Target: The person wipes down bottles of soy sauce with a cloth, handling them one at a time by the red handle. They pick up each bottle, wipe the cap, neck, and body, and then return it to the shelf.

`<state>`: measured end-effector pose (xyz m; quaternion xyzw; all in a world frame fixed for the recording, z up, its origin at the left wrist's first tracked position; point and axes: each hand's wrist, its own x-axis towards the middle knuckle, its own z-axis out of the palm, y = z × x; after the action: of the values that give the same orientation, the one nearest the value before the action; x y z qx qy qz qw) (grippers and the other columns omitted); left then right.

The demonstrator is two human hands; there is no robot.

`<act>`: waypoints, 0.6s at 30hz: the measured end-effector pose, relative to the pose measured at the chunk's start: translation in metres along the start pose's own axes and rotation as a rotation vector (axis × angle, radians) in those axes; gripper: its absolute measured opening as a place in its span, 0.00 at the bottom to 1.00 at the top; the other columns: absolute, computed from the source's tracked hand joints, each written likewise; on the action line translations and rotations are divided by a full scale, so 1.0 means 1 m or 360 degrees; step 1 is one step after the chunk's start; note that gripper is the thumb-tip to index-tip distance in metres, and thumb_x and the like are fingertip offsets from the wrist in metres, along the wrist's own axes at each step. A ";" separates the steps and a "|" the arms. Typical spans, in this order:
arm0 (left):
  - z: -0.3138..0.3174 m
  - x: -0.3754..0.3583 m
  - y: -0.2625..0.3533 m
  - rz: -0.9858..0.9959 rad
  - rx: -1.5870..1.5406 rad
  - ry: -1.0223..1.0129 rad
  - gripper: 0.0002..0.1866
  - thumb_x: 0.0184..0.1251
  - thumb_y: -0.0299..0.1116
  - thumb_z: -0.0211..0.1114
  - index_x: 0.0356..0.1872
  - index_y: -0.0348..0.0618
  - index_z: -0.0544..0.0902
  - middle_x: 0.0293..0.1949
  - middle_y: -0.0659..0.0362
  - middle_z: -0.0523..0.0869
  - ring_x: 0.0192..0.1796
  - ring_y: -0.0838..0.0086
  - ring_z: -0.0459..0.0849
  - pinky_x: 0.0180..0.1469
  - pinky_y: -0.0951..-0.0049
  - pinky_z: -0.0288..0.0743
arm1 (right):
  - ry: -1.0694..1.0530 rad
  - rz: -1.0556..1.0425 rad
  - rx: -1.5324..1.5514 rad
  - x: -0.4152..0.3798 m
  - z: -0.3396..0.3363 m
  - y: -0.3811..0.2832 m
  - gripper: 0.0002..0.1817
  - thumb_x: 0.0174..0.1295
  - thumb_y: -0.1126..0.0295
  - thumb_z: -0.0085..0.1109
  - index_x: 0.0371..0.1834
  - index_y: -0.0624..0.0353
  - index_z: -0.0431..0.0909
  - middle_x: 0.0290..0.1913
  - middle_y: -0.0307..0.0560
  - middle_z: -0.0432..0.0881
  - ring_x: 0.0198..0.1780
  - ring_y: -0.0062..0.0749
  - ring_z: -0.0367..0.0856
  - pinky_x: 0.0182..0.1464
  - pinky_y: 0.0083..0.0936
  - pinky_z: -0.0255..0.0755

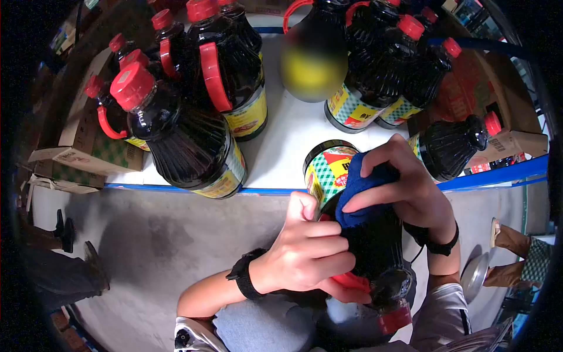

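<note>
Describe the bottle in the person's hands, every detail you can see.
The bottle looks glossy and nearly black, perhaps plastic holding dark liquid. It has a red cap, in place, a red handle and a label in green-and-white check, red and yellow. It is tilted, cap towards the person, base towards the white shelf; whether it touches the shelf is unclear. The left hand grips the handle; the right hand holds a blue cloth against its side.

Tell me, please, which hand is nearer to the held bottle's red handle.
Left: the left hand grips the red handle; the right hand is farther off, holding a blue cloth against the bottle.
</note>
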<state>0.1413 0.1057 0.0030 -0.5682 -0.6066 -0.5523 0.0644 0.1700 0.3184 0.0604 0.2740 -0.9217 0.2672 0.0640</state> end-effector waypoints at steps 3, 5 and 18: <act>-0.002 -0.002 0.001 -0.0044 0.0092 0.0027 0.23 0.24 0.52 0.73 0.17 0.49 0.74 0.20 0.66 0.64 0.24 0.75 0.66 0.34 0.69 0.51 | 0.0020 -0.0018 -0.0140 0.005 -0.004 0.000 0.25 0.29 0.77 0.56 0.36 0.41 0.85 0.42 0.40 0.73 0.43 0.38 0.71 0.43 0.30 0.66; -0.001 -0.001 0.001 -0.0082 0.0109 0.0047 0.24 0.24 0.54 0.73 0.18 0.49 0.74 0.22 0.66 0.66 0.25 0.74 0.67 0.35 0.69 0.52 | 0.0080 -0.0053 -0.0259 0.006 -0.008 -0.003 0.25 0.29 0.76 0.57 0.36 0.41 0.85 0.42 0.39 0.73 0.43 0.38 0.71 0.43 0.30 0.65; 0.001 -0.004 0.000 -0.0016 0.0217 0.0290 0.25 0.18 0.58 0.72 0.14 0.51 0.75 0.20 0.67 0.60 0.27 0.70 0.61 0.35 0.69 0.51 | -0.0199 -0.0083 -0.0023 0.023 0.003 0.009 0.19 0.33 0.81 0.56 0.28 0.42 0.82 0.41 0.36 0.70 0.41 0.38 0.66 0.45 0.27 0.64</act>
<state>0.1429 0.1036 -0.0001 -0.5070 -0.6372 -0.5594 0.1551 0.1459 0.3120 0.0601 0.3135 -0.9183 0.2412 0.0151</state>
